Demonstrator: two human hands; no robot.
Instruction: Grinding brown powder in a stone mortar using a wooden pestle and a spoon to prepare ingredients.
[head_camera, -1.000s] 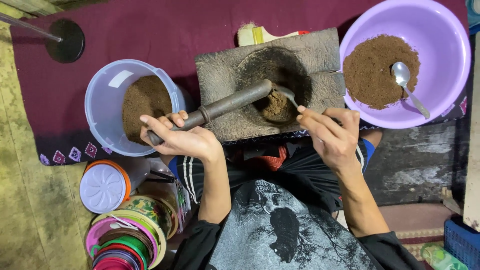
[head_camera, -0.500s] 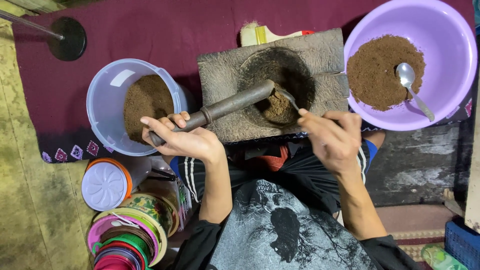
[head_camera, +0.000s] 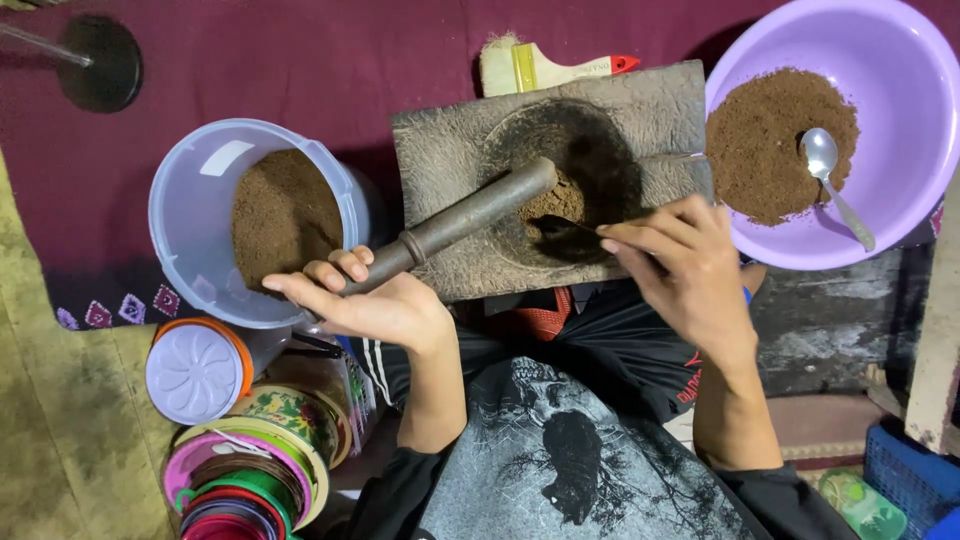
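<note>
- While my left hand (head_camera: 385, 305) lies palm up under the low end of the dark pestle (head_camera: 455, 222), fingers loosely curled around its shaft, the pestle slants up and to the right, its blunt head resting in the hollow of the stone mortar (head_camera: 470, 150).
- My right hand (head_camera: 685, 265) pinches a thin dark spoon (head_camera: 565, 226) between thumb and fingertips. Its tip reaches into the hollow and touches the small heap of brown powder (head_camera: 555, 200) beside the pestle head.
- To do this well, I judge the spoon should scrape along the hollow wall toward the centre in short strokes, so the powder gathers under the pestle and does not spill over the rim.
- Keeping the pestle head still and low, I think, gives the spoon a wall to push against.
- To my left, just beside the mortar, stands a pale blue bucket (head_camera: 190, 220) part full of the same brown powder.
- To my right, a purple basin (head_camera: 900, 60) holds a larger mound with a silver spoon (head_camera: 835, 180) lying on it.
- A brush (head_camera: 540, 68) with a red-tipped handle lies behind the mortar, touching its far edge.
</note>
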